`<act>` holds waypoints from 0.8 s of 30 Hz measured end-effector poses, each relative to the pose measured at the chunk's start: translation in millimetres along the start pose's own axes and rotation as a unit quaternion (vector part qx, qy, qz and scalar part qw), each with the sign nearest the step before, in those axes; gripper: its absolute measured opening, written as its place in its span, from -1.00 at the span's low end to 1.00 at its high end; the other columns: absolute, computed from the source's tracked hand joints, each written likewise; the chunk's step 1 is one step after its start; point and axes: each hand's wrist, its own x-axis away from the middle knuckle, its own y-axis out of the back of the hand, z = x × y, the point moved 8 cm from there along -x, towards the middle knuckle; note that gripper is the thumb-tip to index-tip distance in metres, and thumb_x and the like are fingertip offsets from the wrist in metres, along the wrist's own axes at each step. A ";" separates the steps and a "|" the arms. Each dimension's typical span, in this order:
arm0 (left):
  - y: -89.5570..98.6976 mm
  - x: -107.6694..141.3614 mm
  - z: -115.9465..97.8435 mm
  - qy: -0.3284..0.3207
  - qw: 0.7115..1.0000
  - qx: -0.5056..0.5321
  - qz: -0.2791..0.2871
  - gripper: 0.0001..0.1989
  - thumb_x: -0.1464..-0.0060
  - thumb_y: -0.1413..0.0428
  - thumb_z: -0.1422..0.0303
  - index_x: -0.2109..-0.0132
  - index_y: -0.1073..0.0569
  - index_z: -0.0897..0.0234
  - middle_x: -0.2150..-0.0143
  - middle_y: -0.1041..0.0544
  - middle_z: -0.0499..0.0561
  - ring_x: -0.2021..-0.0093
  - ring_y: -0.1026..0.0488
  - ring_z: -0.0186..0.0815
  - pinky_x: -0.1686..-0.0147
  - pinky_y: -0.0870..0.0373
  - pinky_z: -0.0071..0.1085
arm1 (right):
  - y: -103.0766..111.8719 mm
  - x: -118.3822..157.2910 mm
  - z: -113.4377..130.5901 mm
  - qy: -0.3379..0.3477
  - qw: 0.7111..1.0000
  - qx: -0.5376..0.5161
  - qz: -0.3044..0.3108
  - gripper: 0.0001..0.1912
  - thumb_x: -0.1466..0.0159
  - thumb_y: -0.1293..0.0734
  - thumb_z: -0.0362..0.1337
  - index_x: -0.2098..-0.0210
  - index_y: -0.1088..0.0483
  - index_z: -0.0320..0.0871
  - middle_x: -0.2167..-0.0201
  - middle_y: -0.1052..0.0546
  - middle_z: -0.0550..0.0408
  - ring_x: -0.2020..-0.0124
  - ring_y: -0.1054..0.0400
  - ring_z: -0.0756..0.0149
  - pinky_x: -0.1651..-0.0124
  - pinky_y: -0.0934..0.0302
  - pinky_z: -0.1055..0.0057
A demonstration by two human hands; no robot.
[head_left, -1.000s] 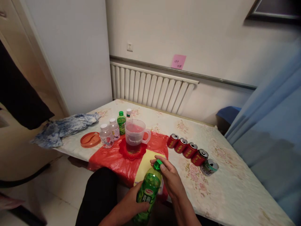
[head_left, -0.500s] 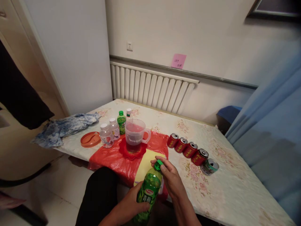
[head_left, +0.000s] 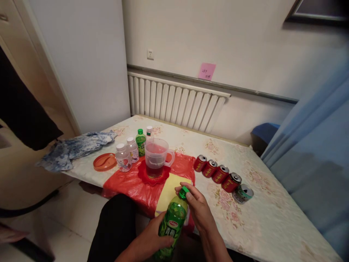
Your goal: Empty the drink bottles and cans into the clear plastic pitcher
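Green bottle (head_left: 171,227) in left hand (head_left: 152,236); right hand (head_left: 198,205) at cap (head_left: 184,191)

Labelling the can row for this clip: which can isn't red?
The green-and-silver can, at the near right end of the row; the other four are red.

Dim, uneven indoor light, soft shadows on the wall, faint glints on the cans (head_left: 200,163), wide-angle stretching toward the edges.

Home-like room with radiator (head_left: 174,100)
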 end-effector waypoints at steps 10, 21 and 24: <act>0.8 0.7 3.3 -0.019 1.000 0.023 0.007 -0.37 0.13 -0.23 0.38 -0.14 -0.34 0.32 0.08 -0.52 0.02 0.07 -0.40 -0.13 0.06 -0.32 -0.29 | 0.1 0.6 -3.7 -0.003 1.000 -0.007 0.001 -0.57 -0.17 -0.41 -0.07 0.01 -0.46 -0.10 0.13 -0.59 -0.06 0.04 -0.42 0.10 -0.10 -0.20 0.12; 1.2 0.6 4.1 -0.009 1.000 0.013 0.010 -0.40 0.14 -0.23 0.39 -0.12 -0.35 0.30 0.14 -0.51 -0.01 0.12 -0.40 -0.16 0.06 -0.32 -0.28 | 0.5 1.5 -4.8 -0.008 1.000 -0.007 -0.001 -0.56 -0.17 -0.41 -0.06 0.01 -0.45 -0.11 0.14 -0.59 -0.06 0.03 -0.42 0.08 -0.11 -0.19 0.12; 1.2 0.3 3.2 -0.010 1.000 0.015 0.011 -0.40 0.15 -0.22 0.42 -0.11 -0.36 0.32 0.12 -0.51 0.01 0.11 -0.40 -0.15 0.06 -0.32 -0.28 | 0.8 2.2 -5.6 -0.009 1.000 -0.008 0.000 -0.55 -0.16 -0.42 -0.05 0.01 -0.45 -0.11 0.13 -0.59 -0.06 0.03 -0.42 0.08 -0.12 -0.18 0.12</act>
